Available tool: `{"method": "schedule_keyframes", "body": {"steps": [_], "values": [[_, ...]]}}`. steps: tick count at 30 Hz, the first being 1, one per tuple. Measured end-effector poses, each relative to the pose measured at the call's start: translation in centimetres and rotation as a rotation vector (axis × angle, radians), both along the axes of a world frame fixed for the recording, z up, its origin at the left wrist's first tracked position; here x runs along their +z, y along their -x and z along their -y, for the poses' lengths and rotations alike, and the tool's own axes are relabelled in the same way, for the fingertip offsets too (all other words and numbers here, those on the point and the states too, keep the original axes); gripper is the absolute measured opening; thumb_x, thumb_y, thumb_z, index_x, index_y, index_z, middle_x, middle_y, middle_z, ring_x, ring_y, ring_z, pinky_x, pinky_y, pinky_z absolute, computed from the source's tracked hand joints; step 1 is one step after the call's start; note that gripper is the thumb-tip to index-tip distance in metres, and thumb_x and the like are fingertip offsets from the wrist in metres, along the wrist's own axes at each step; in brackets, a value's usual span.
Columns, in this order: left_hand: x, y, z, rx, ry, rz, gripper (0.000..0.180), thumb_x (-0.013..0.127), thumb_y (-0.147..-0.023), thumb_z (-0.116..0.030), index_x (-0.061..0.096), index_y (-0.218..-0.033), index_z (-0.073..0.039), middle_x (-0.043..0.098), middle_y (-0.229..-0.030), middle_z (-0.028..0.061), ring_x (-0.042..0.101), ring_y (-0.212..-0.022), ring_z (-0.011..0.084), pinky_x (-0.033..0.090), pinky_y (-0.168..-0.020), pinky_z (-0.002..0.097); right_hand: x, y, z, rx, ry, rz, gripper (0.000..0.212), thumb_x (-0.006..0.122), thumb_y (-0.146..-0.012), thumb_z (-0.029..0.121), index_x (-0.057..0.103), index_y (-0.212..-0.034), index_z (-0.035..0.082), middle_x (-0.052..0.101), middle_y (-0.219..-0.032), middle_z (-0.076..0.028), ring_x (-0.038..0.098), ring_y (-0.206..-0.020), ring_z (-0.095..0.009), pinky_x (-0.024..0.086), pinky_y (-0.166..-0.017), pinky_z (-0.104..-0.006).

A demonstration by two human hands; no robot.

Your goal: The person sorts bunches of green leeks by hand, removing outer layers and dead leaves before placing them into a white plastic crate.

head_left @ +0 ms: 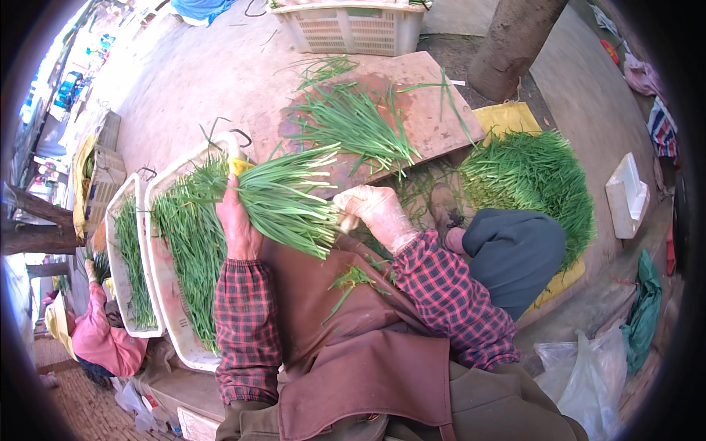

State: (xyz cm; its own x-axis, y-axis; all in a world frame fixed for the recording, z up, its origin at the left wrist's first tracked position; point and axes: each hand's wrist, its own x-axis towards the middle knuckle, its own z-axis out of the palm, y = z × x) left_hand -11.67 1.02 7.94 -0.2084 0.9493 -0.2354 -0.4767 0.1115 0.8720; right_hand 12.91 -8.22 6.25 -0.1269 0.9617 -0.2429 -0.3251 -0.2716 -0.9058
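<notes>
My left hand [237, 224] is wrapped round a bunch of garlic chives [290, 195], its pale stem ends pointing right. A yellow band or wrap [239, 166] shows at the top of that hand. At the stem ends, my right hand [379, 213], which seems to wear a thin pale glove, has its fingers curled in. What they pinch, if anything, cannot be made out. A looser pile of chives [360, 125] lies ahead on a reddish-brown board [434, 81]. Beneath both hands spreads a brown apron [309, 287] with a few loose chive scraps [353, 279] on it.
Two white crates [151, 253] of chives stand at my left. A large heap of chives [533, 187] rests on yellow sacking at my right, by my bent knee. Farther off are a plastic crate [349, 31], a tree trunk [511, 51] and a person in pink [110, 334] holding greens.
</notes>
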Motion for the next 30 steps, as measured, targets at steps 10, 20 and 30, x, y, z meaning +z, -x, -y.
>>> {"method": "schedule_keyframes", "body": {"steps": [10,20,30], "values": [[0.0,2.8,-0.7,0.072,0.022,0.034,0.031,0.054,-0.103,-0.022,0.058,-0.114,0.007,0.068,-0.104,0.0166,0.069,-0.089,0.0271,0.060,-0.080,0.0397,-5.5,-5.9,3.4,-0.187,0.160,0.268,0.020,0.061,-0.095,0.018,0.069,-0.093,0.000,0.069,-0.077,-0.005,0.059,-0.058,-0.009,0.047,-0.056,-0.0230],[0.5,0.4,-1.0,0.187,-0.053,-0.017,0.033,0.044,-0.105,-0.017,0.052,-0.120,0.011,0.065,-0.113,0.0205,0.068,-0.095,0.0286,0.059,-0.084,0.0415,-0.1,1.2,2.9,-0.168,-0.532,0.875,0.019,0.069,-0.090,0.023,0.072,-0.094,0.005,0.069,-0.086,-0.012,0.066,-0.080,-0.030,0.054,-0.074,-0.0406],[-0.5,-2.7,0.4,0.225,-0.130,0.022,0.032,0.052,-0.103,-0.020,0.056,-0.118,0.008,0.066,-0.105,0.0154,0.067,-0.089,0.0246,0.059,-0.078,0.0403,-1.1,5.3,-0.2,-0.077,-0.086,0.926,0.040,0.064,-0.091,0.043,0.069,-0.081,0.004,0.064,-0.075,-0.020,0.063,-0.073,-0.040,0.050,-0.069,-0.0495]]}}
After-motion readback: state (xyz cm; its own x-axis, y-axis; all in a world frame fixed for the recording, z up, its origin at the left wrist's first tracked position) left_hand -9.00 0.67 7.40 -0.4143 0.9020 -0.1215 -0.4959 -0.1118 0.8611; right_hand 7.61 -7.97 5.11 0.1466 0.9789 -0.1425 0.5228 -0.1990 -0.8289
